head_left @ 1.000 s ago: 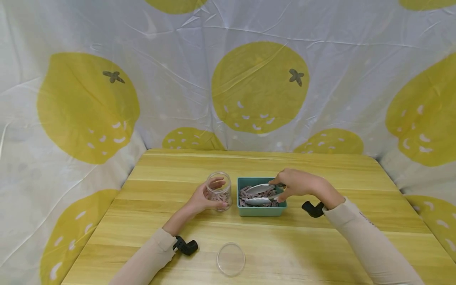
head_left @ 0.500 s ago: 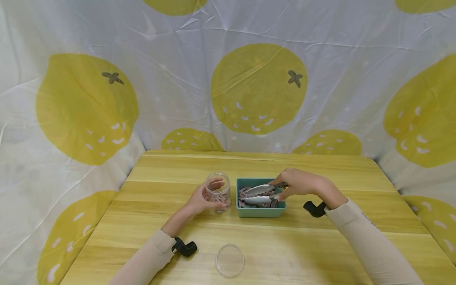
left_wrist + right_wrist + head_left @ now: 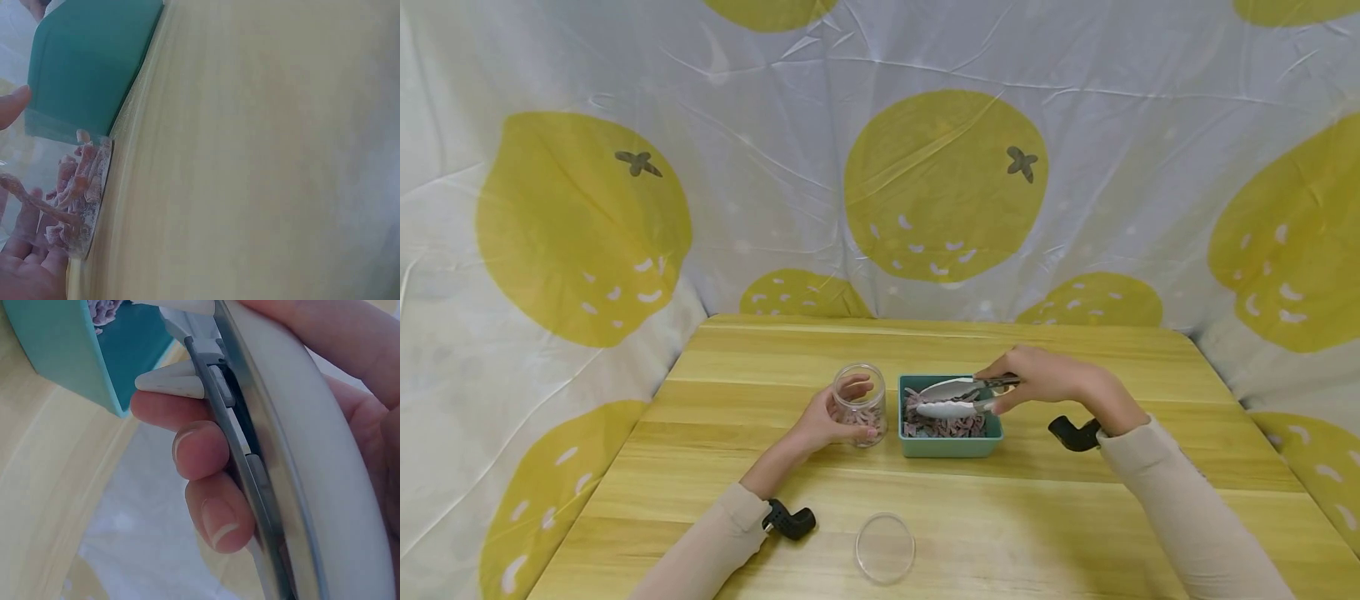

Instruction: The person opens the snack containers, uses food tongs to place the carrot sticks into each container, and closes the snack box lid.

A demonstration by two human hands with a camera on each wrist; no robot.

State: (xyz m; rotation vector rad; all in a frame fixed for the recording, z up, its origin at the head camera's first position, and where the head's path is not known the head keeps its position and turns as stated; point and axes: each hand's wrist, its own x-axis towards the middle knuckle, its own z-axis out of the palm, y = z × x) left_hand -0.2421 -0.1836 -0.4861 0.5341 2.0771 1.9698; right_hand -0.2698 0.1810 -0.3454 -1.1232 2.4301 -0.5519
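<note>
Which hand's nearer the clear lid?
Left. The left hand, gripping the jar, is beyond and slightly left of the lid; the right hand, holding tongs, is farther, beyond and right.

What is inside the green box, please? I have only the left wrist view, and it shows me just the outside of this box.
Observer: In the head view, many pinkish-purple strips lie inside the green box.
Operator: Thank you. And what does the right grip hold?
Observer: The right grip holds tongs, with their two tips apart above the box.
Operator: Is there also something on the table, nearer to the person than the jar?
Observer: Yes, a clear round lid lies on the table, nearer to the person than the jar.
</note>
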